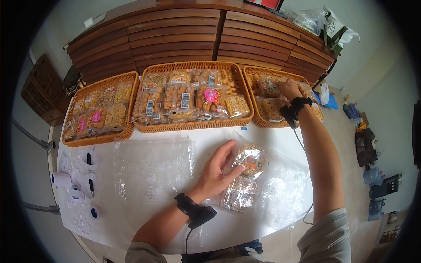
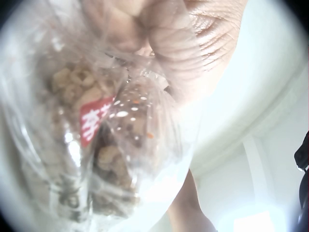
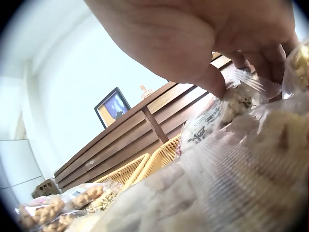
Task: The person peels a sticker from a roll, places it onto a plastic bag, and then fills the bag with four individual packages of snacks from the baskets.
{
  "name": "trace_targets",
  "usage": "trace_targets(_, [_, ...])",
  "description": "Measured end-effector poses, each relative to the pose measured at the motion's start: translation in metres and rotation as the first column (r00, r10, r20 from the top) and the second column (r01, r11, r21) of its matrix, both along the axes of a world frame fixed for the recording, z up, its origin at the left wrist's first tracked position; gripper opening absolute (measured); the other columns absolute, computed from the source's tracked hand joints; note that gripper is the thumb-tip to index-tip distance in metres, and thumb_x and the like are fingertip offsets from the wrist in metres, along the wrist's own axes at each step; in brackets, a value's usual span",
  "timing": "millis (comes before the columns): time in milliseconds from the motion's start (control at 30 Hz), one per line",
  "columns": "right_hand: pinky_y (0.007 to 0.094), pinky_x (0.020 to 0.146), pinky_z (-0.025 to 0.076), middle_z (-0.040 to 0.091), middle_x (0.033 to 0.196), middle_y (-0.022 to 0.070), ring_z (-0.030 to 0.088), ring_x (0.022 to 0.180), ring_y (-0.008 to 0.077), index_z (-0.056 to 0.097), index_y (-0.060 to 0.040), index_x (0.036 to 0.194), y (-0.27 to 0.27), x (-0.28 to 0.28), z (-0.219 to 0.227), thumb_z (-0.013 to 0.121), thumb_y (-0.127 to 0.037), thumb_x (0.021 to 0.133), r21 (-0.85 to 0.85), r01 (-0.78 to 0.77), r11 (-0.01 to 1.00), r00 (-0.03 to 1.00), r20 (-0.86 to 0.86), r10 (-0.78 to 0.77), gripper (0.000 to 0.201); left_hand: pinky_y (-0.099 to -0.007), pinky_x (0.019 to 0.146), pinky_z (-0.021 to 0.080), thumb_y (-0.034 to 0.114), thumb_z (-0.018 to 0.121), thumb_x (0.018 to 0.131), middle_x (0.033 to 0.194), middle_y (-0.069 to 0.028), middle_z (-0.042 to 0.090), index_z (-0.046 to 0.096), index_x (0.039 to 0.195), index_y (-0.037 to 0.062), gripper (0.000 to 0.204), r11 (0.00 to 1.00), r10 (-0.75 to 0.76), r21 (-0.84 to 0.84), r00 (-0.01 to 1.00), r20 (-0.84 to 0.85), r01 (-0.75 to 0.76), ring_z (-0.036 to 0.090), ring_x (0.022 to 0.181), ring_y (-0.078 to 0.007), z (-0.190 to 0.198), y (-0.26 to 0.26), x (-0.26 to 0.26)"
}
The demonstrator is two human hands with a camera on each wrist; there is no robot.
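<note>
My left hand (image 1: 216, 173) holds a clear plastic bag (image 1: 239, 193) by its side, thumb over the front. Inside the bag lie packets of puffed-ring snacks (image 2: 72, 87), one with a red label and one with white and orange dots on its wrapper. Over the right wicker basket (image 1: 256, 124), my right hand (image 1: 289, 89) reaches down among the packs. In the right wrist view its thumb and fingers pinch the crimped end of a clear-wrapped snack packet (image 3: 236, 104). Other snack packets (image 1: 268, 108) lie close beside that hand.
The middle basket (image 1: 193, 127) and left basket (image 1: 98, 139) hold several snack packs. Flat clear bags (image 1: 153, 166) cover part of the white table (image 1: 175, 239). Tape rolls (image 1: 61, 179) and scraps lie at the left. A slatted wooden cabinet (image 1: 175, 35) stands behind.
</note>
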State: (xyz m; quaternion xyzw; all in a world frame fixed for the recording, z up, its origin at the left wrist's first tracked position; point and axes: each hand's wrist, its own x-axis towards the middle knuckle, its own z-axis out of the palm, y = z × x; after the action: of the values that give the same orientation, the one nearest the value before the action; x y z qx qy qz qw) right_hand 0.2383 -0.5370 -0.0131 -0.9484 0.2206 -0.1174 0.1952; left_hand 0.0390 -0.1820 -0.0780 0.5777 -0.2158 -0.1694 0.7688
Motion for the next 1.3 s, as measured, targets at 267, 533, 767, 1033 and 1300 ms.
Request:
trace_targets(267, [0.0404,0.070,0.052,0.070,0.090,0.0202,0.069,0.079,0.0304,0.070,0.0000,0.097,0.014,0.003,0.004,0.058,-0.030,0.091,-0.135,-0.256,0.957,0.952,-0.206,0.225,0.032,-0.0377,0.119,0.027,0.000,0.065,0.093,0.153,-0.0216,0.037,0.027,0.152,-0.0030,0.070,0.998,-0.055,0.015,0.998,-0.025,0.055,0.035,0.144,-0.0261,0.008,0.003,0.000])
trace_targets(533, [0.0373,0.073,0.053,0.069,0.083,0.0210,0.068,0.081,0.0282,0.070,0.0063,0.089,0.020,0.015,0.001,0.072,-0.035,0.085,0.108,-0.080,0.991,0.996,-0.021,0.083,0.041,-0.0376,0.119,0.027,0.001,0.065,0.093,0.152,-0.0217,0.038,0.027,0.152,-0.0030,0.070,0.999,-0.048,0.025,0.999,-0.015,0.048,0.035,0.143,-0.0261,0.009,0.003,0.000])
trace_targets(767, [0.0325,0.068,0.052,0.067,0.080,0.0103,0.063,0.072,0.0185,0.068,0.0056,0.089,0.064,-0.013,0.034,0.083,-0.035,0.078,0.557,-0.084,0.826,0.996,0.071,0.053,0.044,-0.0389,0.116,0.035,0.009,0.072,0.089,0.149,-0.0186,0.042,0.036,0.149,0.0001,0.070,1.000,-0.003,0.001,1.000,-0.014,0.003,0.042,0.140,-0.0289,0.000,0.000,0.000])
trace_targets(1033, [0.0350,0.077,0.053,0.068,0.096,0.0146,0.066,0.085,0.0243,0.061,0.0112,0.118,0.071,-0.014,0.048,0.085,-0.034,0.075,0.491,-0.067,0.868,0.996,-0.025,0.091,0.067,-0.0382,0.117,0.033,0.005,0.069,0.090,0.150,-0.0199,0.041,0.033,0.150,-0.0014,0.070,1.000,-0.013,0.002,1.000,-0.006,0.013,0.040,0.141,-0.0275,0.002,0.000,0.000])
trace_targets(1300, [0.0399,0.092,0.053,0.068,0.115,0.0274,0.067,0.108,0.0364,0.059,0.0040,0.127,0.068,-0.007,0.032,0.080,-0.036,0.076,-0.040,-0.241,0.970,0.959,0.146,0.244,0.068,-0.0372,0.119,0.028,0.000,0.065,0.093,0.152,-0.0210,0.038,0.027,0.152,-0.0031,0.070,0.999,-0.053,0.007,0.999,-0.012,0.053,0.035,0.144,-0.0260,0.006,0.002,0.000])
